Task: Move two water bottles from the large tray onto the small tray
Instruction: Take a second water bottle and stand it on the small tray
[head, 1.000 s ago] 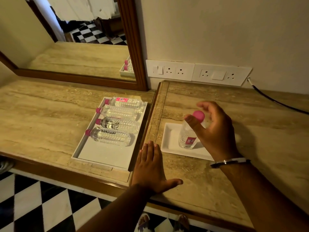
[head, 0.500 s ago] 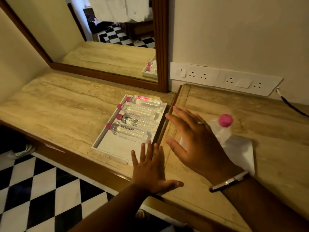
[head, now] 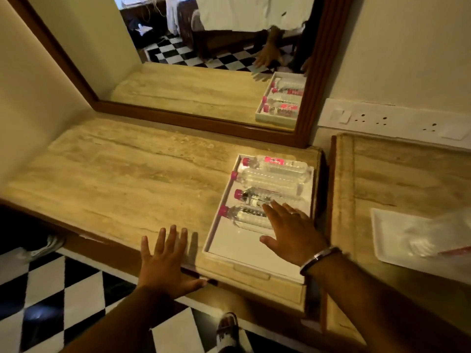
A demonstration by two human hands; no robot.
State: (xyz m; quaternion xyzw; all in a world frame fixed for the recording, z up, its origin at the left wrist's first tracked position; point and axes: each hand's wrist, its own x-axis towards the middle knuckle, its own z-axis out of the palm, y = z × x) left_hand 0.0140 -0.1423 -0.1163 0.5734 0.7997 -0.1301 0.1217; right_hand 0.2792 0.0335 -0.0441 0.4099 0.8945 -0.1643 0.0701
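Note:
The large white tray (head: 244, 253) lies on the stone counter with several clear, pink-capped water bottles on their sides in its far half. My right hand (head: 290, 233) hovers open over the tray, fingers spread above the nearest bottle (head: 242, 215) and touching or just above it. The bottle behind it (head: 257, 196) is partly under my fingertips. My left hand (head: 165, 261) rests flat and open on the counter's front edge, left of the tray. The small white tray (head: 387, 238) sits at the right with one bottle (head: 433, 238) on it, blurred.
A wood-framed mirror (head: 313, 72) leans on the wall behind the counter. A switch and socket panel (head: 392, 121) is on the wall at right. A raised wooden edge (head: 334, 200) divides the two counter sections. Black and white floor tiles (head: 63, 296) lie below.
My right hand let go of the bottle on the small tray and moved left over the large tray. The view swung left. My left hand stayed on the counter edge.

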